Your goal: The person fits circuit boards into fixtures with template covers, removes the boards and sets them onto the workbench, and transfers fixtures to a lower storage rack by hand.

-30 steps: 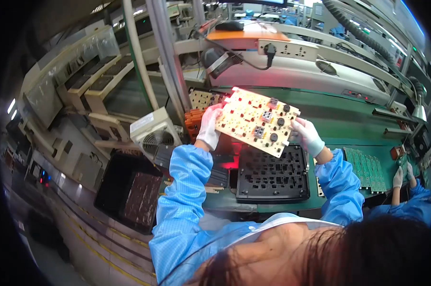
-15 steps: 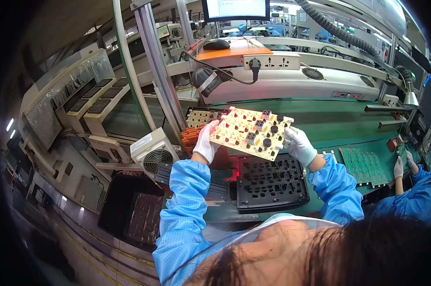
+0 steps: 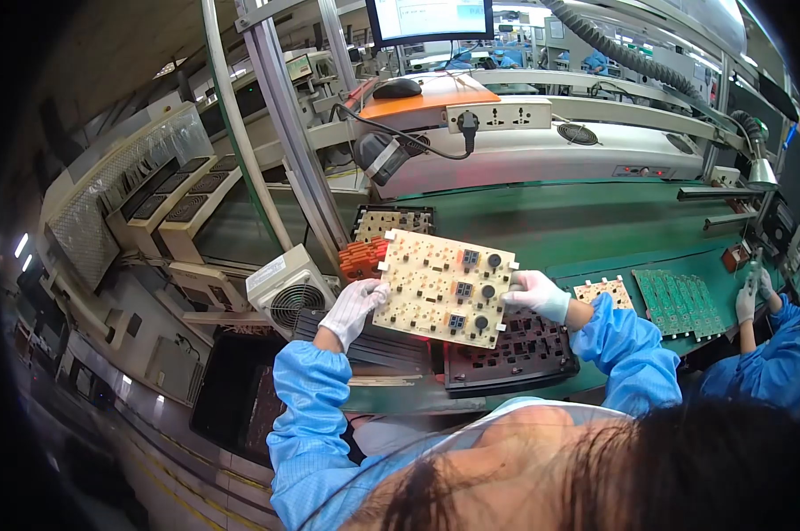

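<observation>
Both my hands wear white gloves and hold up a cream circuit board [image 3: 426, 288] by its two side edges. My left hand [image 3: 355, 310] pinches the left edge; my right hand [image 3: 540, 296] grips the right edge. Small dark parts, square display blocks and round black buzzer-like parts stand on the board's upper face. Below and partly behind it lies a black tray [image 3: 515, 358] with many cut-outs. The board overlaps the tray's upper left part in view, and it is held above it, apart from it.
Behind the board sit an orange stack [image 3: 363, 258] and another tray with a board [image 3: 391, 221]. A scanner [image 3: 382, 157] hangs at the back. Green boards [image 3: 679, 303] lie at right, near a co-worker's gloved hands [image 3: 747, 299]. A fan unit [image 3: 292, 288] stands at left.
The board has come down and a little to the left, with its face turned more towards me. Both hands moved with it and kept hold. The red light on it is gone.
</observation>
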